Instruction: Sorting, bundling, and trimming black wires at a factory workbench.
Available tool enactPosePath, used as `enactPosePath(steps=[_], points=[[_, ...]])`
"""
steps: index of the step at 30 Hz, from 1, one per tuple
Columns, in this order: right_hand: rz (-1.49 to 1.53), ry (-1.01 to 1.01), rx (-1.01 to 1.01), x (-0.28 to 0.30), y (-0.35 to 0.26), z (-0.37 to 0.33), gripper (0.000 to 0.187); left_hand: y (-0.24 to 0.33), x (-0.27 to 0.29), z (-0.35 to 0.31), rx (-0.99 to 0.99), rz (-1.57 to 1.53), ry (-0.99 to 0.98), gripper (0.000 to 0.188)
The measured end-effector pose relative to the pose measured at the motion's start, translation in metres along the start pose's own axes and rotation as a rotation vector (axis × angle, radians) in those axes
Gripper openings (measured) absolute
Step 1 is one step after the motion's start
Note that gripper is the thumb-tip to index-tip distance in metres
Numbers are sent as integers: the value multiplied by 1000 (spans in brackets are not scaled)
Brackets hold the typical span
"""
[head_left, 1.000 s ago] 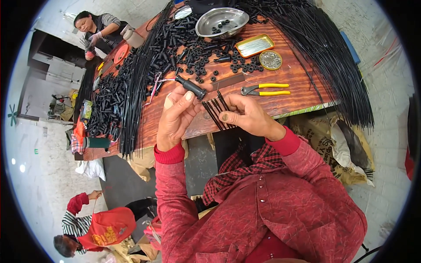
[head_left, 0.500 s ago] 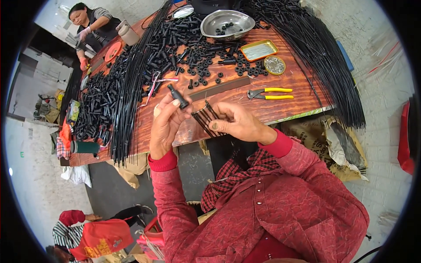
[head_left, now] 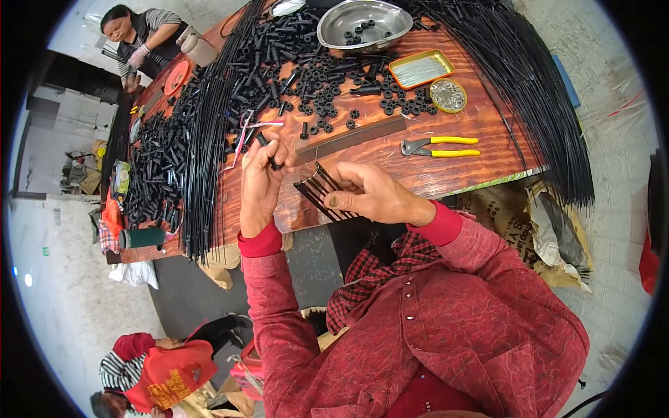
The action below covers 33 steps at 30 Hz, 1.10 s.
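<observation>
Thin black rods [head_left: 315, 192] fanned out above near edge of wooden table [head_left: 446, 169], pinched between thumb and fingers of right hand [head_left: 380, 196]. Left hand [head_left: 262, 182]: fingers curled around black plastic sleeve [head_left: 263, 139], apart from rods. Beyond: yellow-handled pliers [head_left: 453, 140], right of dark flat bar [head_left: 352, 139]. Farther: oval steel bowl [head_left: 332, 25].

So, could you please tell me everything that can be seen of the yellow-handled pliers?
The pliers have two long, slim yellow handles and a dark head that looks like metal. They lie flat on the reddish-brown wooden table, head toward the picture's left and handles toward its right, the handles spread slightly apart. They sit beyond the right hand, near the right end of the brown bar. No hand touches them. The jaws are too small to judge.
</observation>
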State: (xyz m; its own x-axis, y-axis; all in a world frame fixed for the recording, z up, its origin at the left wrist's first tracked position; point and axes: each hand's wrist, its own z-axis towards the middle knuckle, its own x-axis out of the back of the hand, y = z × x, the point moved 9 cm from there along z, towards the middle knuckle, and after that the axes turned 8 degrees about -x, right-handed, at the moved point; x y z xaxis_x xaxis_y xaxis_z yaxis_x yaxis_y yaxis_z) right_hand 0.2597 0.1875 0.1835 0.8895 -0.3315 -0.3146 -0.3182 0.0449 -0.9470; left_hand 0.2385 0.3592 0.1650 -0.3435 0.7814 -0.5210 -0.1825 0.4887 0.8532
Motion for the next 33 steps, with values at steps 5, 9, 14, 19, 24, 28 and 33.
enactPosePath(steps=[5,9,14,19,24,28,33], points=[[-14,21,25,13,1,2,21,-12,24,19,-59,369,137,12],[25,8,22,25,-1,-3,24,-5,22,43,-263,981,157,23],[74,30,7,33,-10,-6,26,-17,16,76,-509,1309,15,37],[51,33,4,42,-9,-8,25,-14,-20,69,-747,1443,-29,35],[-72,77,35,52,1,-6,25,-15,-29,79,-712,1401,-57,33],[8,76,40,57,-2,-11,26,-23,-82,117,-443,1093,-173,45],[40,95,23,66,-1,-19,27,-42,-103,182,-566,1302,-304,52]])
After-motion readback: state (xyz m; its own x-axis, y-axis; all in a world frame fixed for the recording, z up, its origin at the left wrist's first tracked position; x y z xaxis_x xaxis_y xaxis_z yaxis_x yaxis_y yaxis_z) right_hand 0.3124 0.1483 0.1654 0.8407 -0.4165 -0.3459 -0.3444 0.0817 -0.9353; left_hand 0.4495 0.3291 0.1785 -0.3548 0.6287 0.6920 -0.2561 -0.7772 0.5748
